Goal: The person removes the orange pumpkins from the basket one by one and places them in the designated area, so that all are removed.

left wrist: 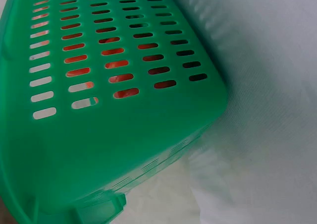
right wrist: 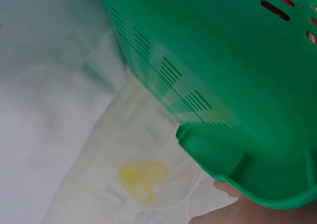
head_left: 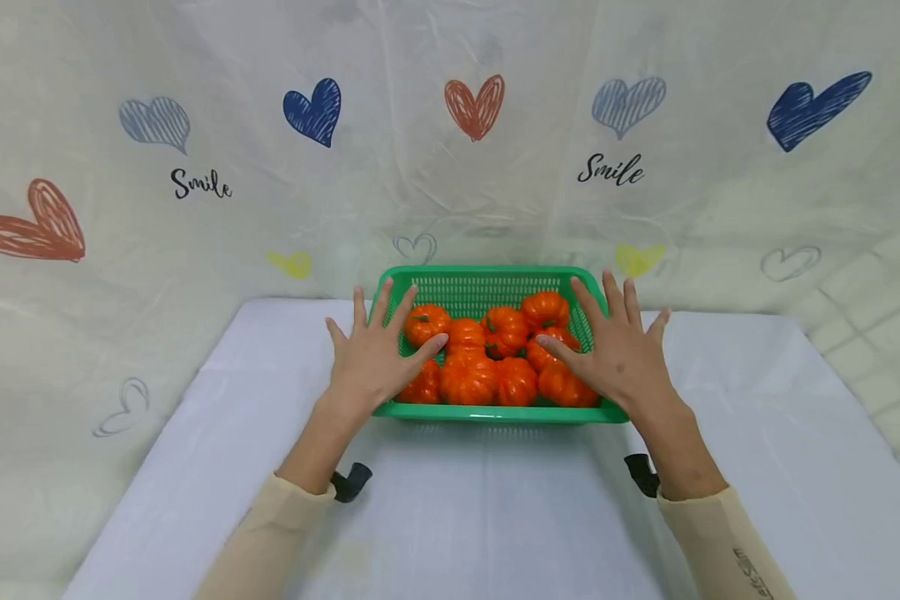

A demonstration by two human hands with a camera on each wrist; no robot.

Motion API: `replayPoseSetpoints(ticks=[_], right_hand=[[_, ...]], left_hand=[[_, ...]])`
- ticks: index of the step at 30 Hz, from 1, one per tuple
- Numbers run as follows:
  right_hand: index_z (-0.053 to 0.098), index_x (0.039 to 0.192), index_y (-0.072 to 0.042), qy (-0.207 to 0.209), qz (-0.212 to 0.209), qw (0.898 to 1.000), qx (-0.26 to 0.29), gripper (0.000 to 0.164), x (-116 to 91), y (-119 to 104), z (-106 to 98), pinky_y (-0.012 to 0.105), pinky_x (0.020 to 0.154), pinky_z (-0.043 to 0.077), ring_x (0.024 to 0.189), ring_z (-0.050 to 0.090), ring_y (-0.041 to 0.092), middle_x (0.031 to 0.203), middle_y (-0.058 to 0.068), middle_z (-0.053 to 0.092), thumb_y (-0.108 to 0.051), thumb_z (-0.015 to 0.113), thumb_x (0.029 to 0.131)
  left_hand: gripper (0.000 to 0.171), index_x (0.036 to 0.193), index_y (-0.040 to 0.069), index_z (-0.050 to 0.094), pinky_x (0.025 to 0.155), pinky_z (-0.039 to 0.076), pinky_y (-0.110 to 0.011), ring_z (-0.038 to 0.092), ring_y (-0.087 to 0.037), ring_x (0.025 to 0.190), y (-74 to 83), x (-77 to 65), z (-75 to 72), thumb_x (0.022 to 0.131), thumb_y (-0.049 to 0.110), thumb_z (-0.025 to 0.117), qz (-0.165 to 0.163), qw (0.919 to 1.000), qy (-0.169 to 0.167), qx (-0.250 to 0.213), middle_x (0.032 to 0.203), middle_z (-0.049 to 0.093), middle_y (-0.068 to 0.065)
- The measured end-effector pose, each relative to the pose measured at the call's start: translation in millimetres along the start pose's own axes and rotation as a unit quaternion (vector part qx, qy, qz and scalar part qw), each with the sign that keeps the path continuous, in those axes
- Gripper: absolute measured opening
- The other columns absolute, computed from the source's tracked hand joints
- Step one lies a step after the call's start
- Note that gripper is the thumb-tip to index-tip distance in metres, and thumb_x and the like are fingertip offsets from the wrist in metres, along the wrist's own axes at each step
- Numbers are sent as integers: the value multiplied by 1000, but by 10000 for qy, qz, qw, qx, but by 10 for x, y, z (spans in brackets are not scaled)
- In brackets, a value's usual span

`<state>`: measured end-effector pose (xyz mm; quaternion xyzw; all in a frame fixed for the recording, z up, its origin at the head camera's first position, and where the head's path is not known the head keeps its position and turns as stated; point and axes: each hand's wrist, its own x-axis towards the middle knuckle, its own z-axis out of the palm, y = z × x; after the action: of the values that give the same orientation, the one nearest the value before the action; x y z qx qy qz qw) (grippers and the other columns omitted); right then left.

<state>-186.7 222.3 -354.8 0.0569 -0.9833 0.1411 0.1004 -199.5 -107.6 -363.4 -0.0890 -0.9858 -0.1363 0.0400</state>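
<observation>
A green plastic basket (head_left: 487,412) with slotted walls stands on the white-covered table, holding several small orange-red pumpkins (head_left: 468,379). Over its left end my left hand (head_left: 375,354) is spread, palm down, its thumb reaching above the pumpkins. My right hand (head_left: 624,354) mirrors it at the right end, fingers straight and apart. Neither hand grips anything. The left wrist view looks at the slotted outer wall of the basket (left wrist: 114,135). In the right wrist view, part of the right hand (right wrist: 247,211) shows beneath the rim's overhanging corner.
A white cloth (head_left: 435,517) covers the table in front of the basket and to both sides. Behind it hangs a pale sheet (head_left: 532,217) printed with hearts and the word Smile. A dark wrist mount (head_left: 352,482) sits at the left cuff, another (head_left: 641,475) at the right.
</observation>
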Motion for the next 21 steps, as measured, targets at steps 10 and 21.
replayPoseSetpoints(ticks=[10, 21], right_hand=[[19, 168, -28, 81, -57, 9999, -35, 97, -21, 24, 22, 90, 110, -2, 162, 5, 48, 175, 21, 11, -77, 55, 92], [49, 153, -9, 363, -346, 9947, 895, 76, -30, 32, 2, 69, 119, 28, 143, 43, 46, 156, 23, 46, -54, 71, 95]], left_hand=[[90, 167, 42, 7, 118, 4, -84, -9, -43, 163, -21, -29, 26, 93, 88, 29, -17, 9999, 50, -119, 178, -2, 1], [87, 166, 36, 23, 121, 24, -75, 9, -36, 164, -104, -170, -1, 95, 84, 35, -20, 9953, 164, -951, 178, 9, -3]])
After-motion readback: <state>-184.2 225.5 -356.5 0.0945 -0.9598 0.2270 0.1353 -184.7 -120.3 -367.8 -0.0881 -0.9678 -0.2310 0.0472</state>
